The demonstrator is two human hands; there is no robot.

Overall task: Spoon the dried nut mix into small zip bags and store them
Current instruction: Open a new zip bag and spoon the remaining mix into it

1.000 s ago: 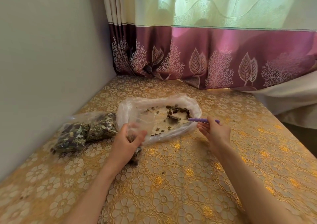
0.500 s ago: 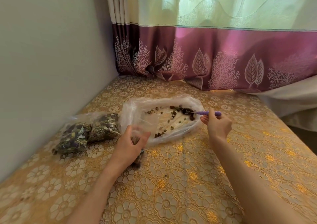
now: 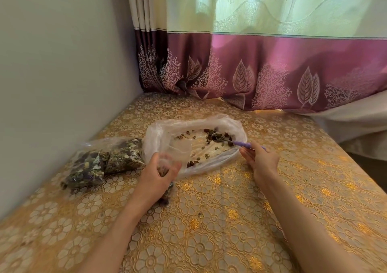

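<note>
The scooping step is in hand: the right hand (image 3: pixel 260 159) pinches the spoon (image 3: pixel 234 142) in the last nut mix (image 3: pixel 217 135) inside the big bag (image 3: pixel 196 145), the left hand (image 3: pixel 159 172) grips a part-filled zip bag (image 3: pixel 178 153) beside it, so the next move likely calls for a level carry to its mouth

The tabletop (image 3: pixel 219 220) wears a gold cloth with a raised flower pattern and runs into the corner between wall and curtain. On it lie a wide clear plastic bag (image 3: pixel 159 134) spread open — loose nuts (image 3: pixel 209 138) scattered inside — and, just to its left by the wall, two filled bags (image 3: pixel 100 164) of dark mix, side by side.
</note>
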